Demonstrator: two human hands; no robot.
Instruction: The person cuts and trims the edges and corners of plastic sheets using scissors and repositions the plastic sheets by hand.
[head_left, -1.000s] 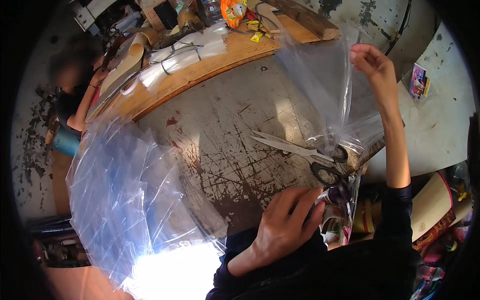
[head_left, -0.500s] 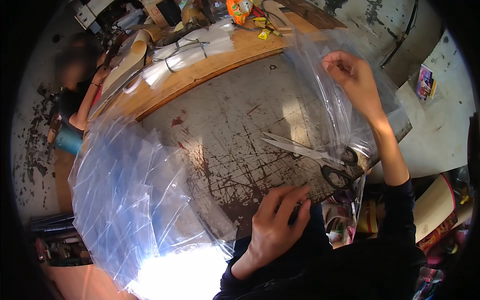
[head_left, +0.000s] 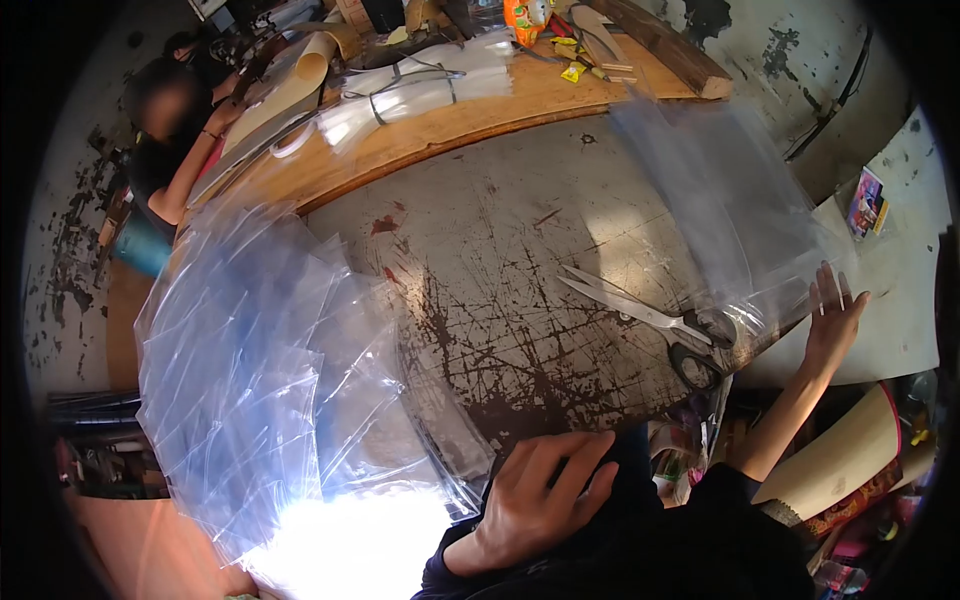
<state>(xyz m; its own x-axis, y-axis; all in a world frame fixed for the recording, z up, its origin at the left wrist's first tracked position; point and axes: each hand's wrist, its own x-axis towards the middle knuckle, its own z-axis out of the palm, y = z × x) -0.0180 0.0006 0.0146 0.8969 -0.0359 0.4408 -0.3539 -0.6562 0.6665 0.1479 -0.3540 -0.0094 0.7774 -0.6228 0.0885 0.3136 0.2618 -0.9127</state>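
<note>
By the near edge of the counter (head_left: 500,300), our left hand (head_left: 545,497) hangs palm down, fingers loosely bent and a little apart, its grip empty as far as we can see. Left of it spreads a fan (head_left: 255,350) of clear plastic, pieces overlapping, its near end lost in glare beside our wrist. Beyond the left hand and to its right we have scissors (head_left: 650,320), blades slightly parted and pointing away to the left, black handles toward the counter's edge.

Farther out, our right hand (head_left: 833,325) is spread, fingers straight and separated; we cannot tell whether its tips touch the clear sheets (head_left: 740,205). These lie flat just left of and beyond that hand, over the counter's right side, near the scissors' handles. A small bright card (head_left: 867,205) is past the right hand's fingertips.

Well beyond both hands runs a wooden counter (head_left: 440,140). On it we see a tied bundle (head_left: 430,90) of plastic, a white ring (head_left: 290,152) left of that, and an orange packet (head_left: 522,22) farther off. Far to the left hand's left, another person (head_left: 183,190) reaches an arm forward.
</note>
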